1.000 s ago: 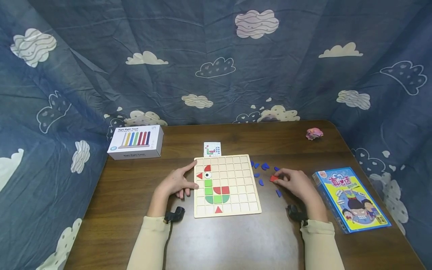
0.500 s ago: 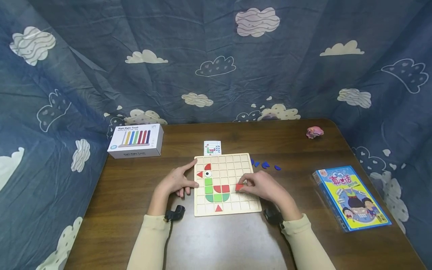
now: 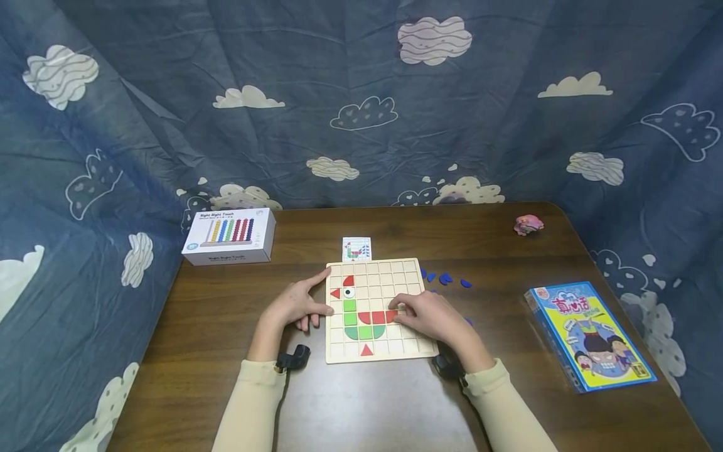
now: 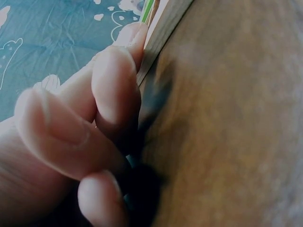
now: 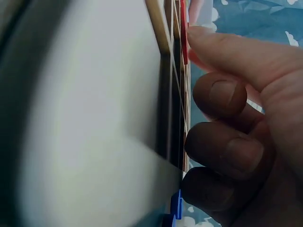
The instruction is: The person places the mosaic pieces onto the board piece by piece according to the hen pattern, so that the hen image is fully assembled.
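Observation:
In the head view, a wooden grid board (image 3: pixel 403 276) lies on the table with red and green flat pieces in its cells, along with a white piece with a black dot (image 3: pixel 349 292). My left hand (image 3: pixel 295 306) rests against the board's left edge, with index finger and thumb spread along it and the other fingers loosely bent. With thumb and index finger, my right hand (image 3: pixel 432 317) pinches a small red piece (image 3: pixel 391 316) at a cell right of the red square (image 3: pixel 378 317). My fingers cover part of its outline. The right wrist view shows the thumb tip by red on the board.
Several blue pieces (image 3: pixel 445 279) lie right of the board, some partly hidden by my right hand. A pattern card (image 3: pixel 357 248) touches the board's far edge. A white box (image 3: pixel 228 237) stands back left, a yellow-blue box (image 3: pixel 593 336) right, a pink figurine (image 3: pixel 528 225) back right.
My right hand has carried the red piece leftward from among the blue pieces on the table to the board, beside the red square. The left hand stays at the board's edge.

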Demonstrator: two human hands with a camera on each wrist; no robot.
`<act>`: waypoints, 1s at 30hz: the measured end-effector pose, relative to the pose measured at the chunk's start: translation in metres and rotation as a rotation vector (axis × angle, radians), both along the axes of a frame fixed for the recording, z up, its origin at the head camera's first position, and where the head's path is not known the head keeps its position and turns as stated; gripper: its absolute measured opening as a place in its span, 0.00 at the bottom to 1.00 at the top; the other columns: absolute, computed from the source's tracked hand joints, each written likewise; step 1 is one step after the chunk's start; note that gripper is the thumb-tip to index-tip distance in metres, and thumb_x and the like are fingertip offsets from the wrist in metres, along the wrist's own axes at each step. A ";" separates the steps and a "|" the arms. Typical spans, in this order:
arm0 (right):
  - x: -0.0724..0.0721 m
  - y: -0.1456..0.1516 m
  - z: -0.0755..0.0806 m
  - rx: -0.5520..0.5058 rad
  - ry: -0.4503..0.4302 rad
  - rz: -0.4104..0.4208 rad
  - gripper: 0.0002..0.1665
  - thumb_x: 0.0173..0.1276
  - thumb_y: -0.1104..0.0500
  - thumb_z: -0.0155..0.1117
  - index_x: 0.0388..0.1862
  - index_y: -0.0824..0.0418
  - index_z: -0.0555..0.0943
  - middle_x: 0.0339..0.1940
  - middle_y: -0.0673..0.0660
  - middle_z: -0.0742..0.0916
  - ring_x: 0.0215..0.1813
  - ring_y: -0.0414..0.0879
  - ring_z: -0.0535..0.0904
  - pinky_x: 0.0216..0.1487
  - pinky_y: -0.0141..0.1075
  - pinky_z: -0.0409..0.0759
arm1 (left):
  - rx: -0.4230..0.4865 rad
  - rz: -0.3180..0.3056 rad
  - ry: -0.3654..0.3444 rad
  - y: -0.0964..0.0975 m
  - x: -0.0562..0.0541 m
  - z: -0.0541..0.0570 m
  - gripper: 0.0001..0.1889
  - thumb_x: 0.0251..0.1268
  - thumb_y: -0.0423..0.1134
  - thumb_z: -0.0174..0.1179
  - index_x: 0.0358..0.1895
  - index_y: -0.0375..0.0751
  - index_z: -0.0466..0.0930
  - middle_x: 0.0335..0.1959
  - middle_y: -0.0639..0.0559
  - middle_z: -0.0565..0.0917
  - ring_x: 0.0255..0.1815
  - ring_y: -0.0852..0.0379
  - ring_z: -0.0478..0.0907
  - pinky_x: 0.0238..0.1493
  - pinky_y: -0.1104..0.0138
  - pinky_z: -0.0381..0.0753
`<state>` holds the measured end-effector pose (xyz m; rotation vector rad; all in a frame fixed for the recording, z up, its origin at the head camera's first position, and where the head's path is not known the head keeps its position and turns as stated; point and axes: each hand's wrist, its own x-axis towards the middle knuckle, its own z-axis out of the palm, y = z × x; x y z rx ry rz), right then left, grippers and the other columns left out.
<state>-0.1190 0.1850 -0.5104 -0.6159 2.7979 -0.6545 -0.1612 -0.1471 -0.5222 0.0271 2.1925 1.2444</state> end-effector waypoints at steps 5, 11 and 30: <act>0.002 -0.002 -0.001 -0.023 0.025 0.011 0.09 0.71 0.49 0.74 0.49 0.42 0.90 0.17 0.42 0.75 0.21 0.36 0.65 0.24 0.30 0.61 | 0.002 0.000 0.005 0.000 0.000 -0.002 0.53 0.59 0.45 0.80 0.84 0.76 0.57 0.17 0.43 0.85 0.10 0.56 0.77 0.15 0.68 0.79; 0.003 -0.002 -0.003 -0.013 0.029 -0.003 0.09 0.72 0.50 0.74 0.49 0.41 0.91 0.18 0.40 0.77 0.22 0.36 0.66 0.25 0.30 0.63 | 0.009 -0.005 0.005 0.000 0.000 -0.003 0.54 0.59 0.45 0.80 0.84 0.77 0.56 0.17 0.44 0.85 0.10 0.57 0.76 0.15 0.68 0.79; -0.018 0.049 0.009 -0.068 0.054 -0.194 0.15 0.73 0.51 0.73 0.56 0.49 0.89 0.18 0.46 0.74 0.21 0.41 0.66 0.24 0.34 0.62 | 0.007 -0.011 -0.012 -0.002 -0.001 -0.002 0.54 0.59 0.44 0.81 0.84 0.75 0.55 0.17 0.44 0.85 0.11 0.57 0.77 0.16 0.68 0.80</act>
